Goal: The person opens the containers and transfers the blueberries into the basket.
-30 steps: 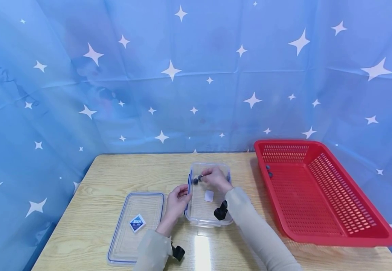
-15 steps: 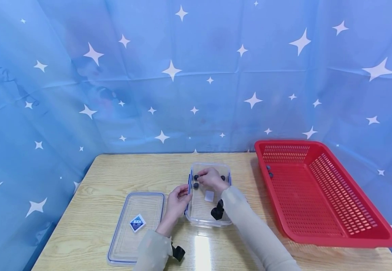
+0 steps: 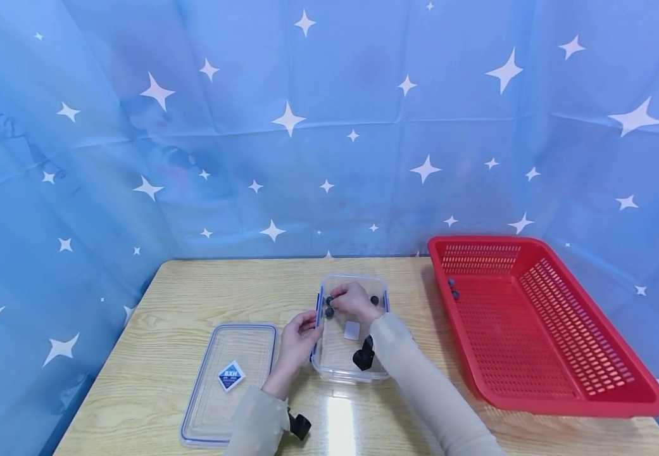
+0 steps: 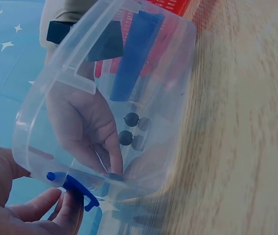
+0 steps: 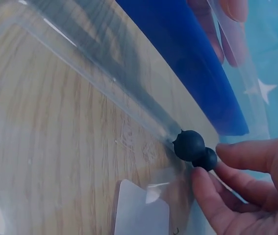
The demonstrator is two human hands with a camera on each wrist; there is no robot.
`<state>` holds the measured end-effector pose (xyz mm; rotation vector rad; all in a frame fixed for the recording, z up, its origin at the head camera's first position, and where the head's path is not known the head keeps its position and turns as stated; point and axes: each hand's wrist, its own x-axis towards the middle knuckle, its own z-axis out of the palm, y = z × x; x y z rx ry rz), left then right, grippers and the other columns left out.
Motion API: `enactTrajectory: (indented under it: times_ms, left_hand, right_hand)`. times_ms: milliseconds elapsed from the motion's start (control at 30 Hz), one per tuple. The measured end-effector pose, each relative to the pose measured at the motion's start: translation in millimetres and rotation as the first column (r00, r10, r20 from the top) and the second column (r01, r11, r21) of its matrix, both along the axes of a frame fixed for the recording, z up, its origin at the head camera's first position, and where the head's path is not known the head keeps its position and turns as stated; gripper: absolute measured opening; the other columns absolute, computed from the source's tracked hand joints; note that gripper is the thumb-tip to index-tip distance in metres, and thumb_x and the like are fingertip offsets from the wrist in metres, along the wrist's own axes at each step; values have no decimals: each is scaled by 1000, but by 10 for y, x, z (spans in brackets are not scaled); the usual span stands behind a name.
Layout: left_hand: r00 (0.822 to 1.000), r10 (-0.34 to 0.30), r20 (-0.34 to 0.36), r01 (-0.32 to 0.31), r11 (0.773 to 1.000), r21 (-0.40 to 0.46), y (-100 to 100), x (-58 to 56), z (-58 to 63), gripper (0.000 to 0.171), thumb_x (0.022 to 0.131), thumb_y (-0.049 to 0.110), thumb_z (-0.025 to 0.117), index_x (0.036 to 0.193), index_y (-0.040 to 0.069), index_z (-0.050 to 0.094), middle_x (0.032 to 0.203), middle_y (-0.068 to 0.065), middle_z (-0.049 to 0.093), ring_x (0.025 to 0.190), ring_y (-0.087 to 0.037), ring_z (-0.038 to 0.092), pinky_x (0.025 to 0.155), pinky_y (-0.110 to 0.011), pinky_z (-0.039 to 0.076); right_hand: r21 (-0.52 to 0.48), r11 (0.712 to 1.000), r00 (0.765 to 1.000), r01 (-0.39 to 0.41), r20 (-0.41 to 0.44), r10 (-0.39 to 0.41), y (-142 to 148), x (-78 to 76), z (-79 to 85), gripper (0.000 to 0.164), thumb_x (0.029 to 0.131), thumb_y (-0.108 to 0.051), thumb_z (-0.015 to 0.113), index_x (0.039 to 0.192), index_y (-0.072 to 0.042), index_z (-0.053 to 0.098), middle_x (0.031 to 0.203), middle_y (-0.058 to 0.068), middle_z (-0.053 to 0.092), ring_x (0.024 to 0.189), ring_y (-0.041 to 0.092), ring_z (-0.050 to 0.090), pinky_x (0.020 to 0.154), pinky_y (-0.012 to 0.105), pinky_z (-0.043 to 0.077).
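wooden table (image 3: 135, 354), starry blue curtain (image 3: 329, 145) behind; viewed remotely, i list: clear box (image 3: 343, 375), left hand (image 3: 297, 339) gripping its left side; right hand (image 3: 357, 301) inside box, pinching a dark ball (image 5: 207, 159) near its far left corner; blue-rimmed lid (image 3: 244, 345) left of box, red basket (image 3: 517, 335) right

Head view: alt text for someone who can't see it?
A person's right hand touches a small dark ball inside a clear box; the left hand holds the box's side. A lid lies left, a red basket right.
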<state>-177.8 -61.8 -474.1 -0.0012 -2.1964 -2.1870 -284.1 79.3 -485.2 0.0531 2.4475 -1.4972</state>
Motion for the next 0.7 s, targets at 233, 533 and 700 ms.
enactTrajectory:
  times_ms: [233,533,700]
  left_hand:
    - [1000,-1,-18,1,1000,-8,-11,-104,-205,36,82,-11,58,115,-21,50,110,-35,55,102,-45,54,83,-21,52]
    - [1000,11,-16,-11,1000,-16,-7,-100,-222,36,83,-8,59,116,-18,51,111,-32,56,102,-41,56,83,-20,52]
    - [1000,10,-11,-11,1000,-10,-12,-109,-230,35,83,-8,59,116,-18,51,111,-32,56,103,-42,55,83,-20,52]
  right_hand:
    - [13,1000,1000,11,-17,-11,-15,-20,-26,24,77,4,68,100,4,68,90,11,67,74,16,60,62,21,50]
    - [57,998,1000,20,-7,-20,-43,-28,-46,19,75,1,71,95,0,70,90,9,68,82,20,60,67,25,50]
    - [22,1000,1000,3,3,-3,-32,-53,-70,14,76,2,70,90,-1,70,85,9,67,76,20,60,62,28,51]
